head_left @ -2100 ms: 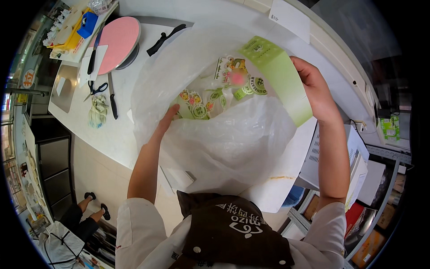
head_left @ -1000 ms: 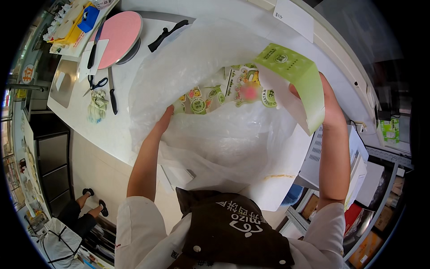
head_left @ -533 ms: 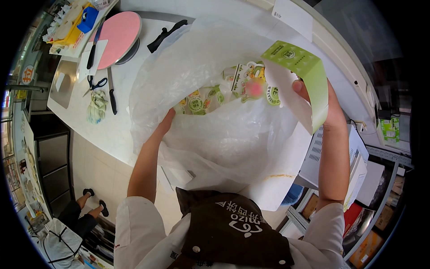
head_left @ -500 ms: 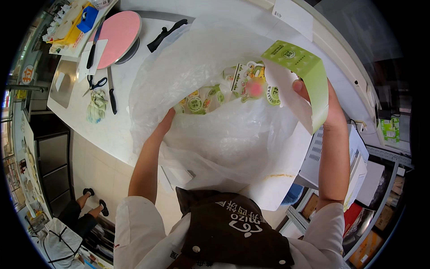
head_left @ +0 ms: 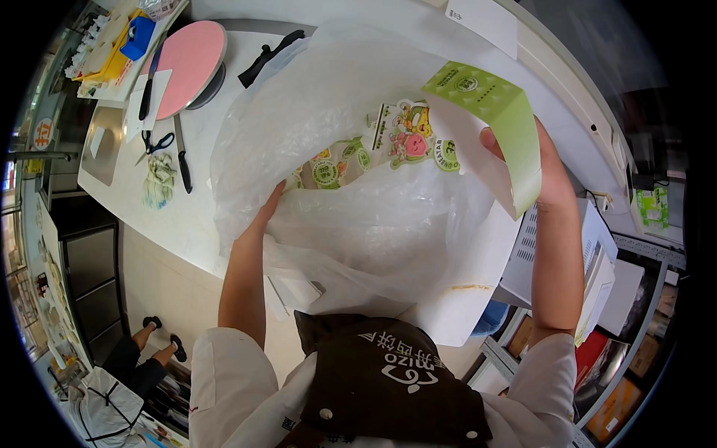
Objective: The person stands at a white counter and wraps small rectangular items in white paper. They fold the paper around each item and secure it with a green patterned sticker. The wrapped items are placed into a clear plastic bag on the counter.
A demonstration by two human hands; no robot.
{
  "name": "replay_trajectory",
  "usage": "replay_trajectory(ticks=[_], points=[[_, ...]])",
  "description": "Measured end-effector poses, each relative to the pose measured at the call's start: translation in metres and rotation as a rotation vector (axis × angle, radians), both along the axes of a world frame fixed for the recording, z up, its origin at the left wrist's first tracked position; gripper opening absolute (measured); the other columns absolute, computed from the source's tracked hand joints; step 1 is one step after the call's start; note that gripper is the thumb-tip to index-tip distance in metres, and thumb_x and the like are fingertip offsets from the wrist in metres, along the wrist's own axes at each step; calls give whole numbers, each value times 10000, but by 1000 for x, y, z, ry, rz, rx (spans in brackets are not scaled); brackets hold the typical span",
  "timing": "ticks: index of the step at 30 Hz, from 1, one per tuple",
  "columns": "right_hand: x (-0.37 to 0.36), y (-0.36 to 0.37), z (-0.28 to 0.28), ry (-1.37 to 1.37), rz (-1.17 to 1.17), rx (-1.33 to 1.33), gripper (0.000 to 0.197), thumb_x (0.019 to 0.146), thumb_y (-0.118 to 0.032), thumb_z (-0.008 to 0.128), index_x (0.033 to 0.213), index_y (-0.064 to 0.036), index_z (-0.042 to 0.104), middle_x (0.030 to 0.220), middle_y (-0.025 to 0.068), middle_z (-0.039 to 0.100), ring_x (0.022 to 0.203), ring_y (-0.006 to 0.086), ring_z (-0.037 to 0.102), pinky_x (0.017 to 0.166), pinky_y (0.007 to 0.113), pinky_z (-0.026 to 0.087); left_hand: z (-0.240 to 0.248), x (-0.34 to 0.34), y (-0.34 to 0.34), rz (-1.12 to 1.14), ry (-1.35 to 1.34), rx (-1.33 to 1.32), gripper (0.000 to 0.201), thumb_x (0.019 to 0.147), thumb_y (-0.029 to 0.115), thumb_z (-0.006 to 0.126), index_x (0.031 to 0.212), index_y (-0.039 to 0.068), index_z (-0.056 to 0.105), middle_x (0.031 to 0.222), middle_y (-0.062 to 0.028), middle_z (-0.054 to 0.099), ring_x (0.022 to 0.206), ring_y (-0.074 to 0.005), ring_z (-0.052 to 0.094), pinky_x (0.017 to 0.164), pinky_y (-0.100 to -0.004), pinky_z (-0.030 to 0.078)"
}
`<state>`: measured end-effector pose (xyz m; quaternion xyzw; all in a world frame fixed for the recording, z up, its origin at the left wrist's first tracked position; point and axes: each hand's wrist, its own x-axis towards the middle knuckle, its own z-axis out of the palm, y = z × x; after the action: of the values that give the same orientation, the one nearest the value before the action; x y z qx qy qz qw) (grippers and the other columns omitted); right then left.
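A large translucent plastic bag (head_left: 358, 246) lies across the counter in front of me, its mouth open upward. Inside it lie clear printed packages (head_left: 328, 170) with green round labels. Beside them is a cardboard piece with cartoon fruit prints (head_left: 412, 134). My left hand (head_left: 273, 203) grips the bag's edge at the left of the opening; the film hides most of its fingers. At the right of the opening, my right hand (head_left: 515, 149) holds a green-and-white folded cardboard box (head_left: 502, 104), thumb on the white inside, other fingers hidden behind it.
At the left of the counter are a pink turntable (head_left: 193, 63), a black-handled knife (head_left: 183, 160), scissors (head_left: 157, 142) and a crumpled cloth (head_left: 159, 181). A black strap-like object (head_left: 270, 58) lies behind the bag. Lower left, another person's legs (head_left: 153, 355) show.
The green box has shifted slightly left with my right hand. My left hand has moved slightly left and down at the bag's edge. The whole view has shifted a little.
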<state>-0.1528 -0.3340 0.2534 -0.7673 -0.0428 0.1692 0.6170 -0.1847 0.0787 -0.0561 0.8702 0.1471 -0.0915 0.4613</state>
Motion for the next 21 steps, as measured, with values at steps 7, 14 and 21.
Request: replay_trajectory(ticks=[7, 14, 21], points=[[7, -1, -9, -160, -85, -28, 293, 968, -227, 705, 1184, -36, 658, 976, -1, 679, 847, 67, 595, 741, 237, 488, -1, 7, -5, 159, 89, -243, 690, 933, 228, 672, 1520, -16, 404, 1314, -206, 657, 1197, -293, 645, 1037, -406, 495], [19, -27, -25, -89, -136, -19, 419, 870, -283, 761, 1156, 13, 688, 1022, 51, 701, 900, 119, 642, 776, 275, 519, -6, 33, -18, 68, 202, -531, 727, 915, 163, 689, 1549, 5, 370, 1285, -177, 675, 1150, -253, 668, 1003, -388, 522], [21, -34, -30, -100, -101, -16, 410, 864, -275, 775, 1148, 7, 689, 1024, 52, 698, 894, 111, 640, 769, 274, 521, 32, 26, -49, 47, 249, -603, 784, 902, 90, 696, 1581, 0, 316, 1261, -158, 683, 1129, -224, 675, 976, -351, 544]])
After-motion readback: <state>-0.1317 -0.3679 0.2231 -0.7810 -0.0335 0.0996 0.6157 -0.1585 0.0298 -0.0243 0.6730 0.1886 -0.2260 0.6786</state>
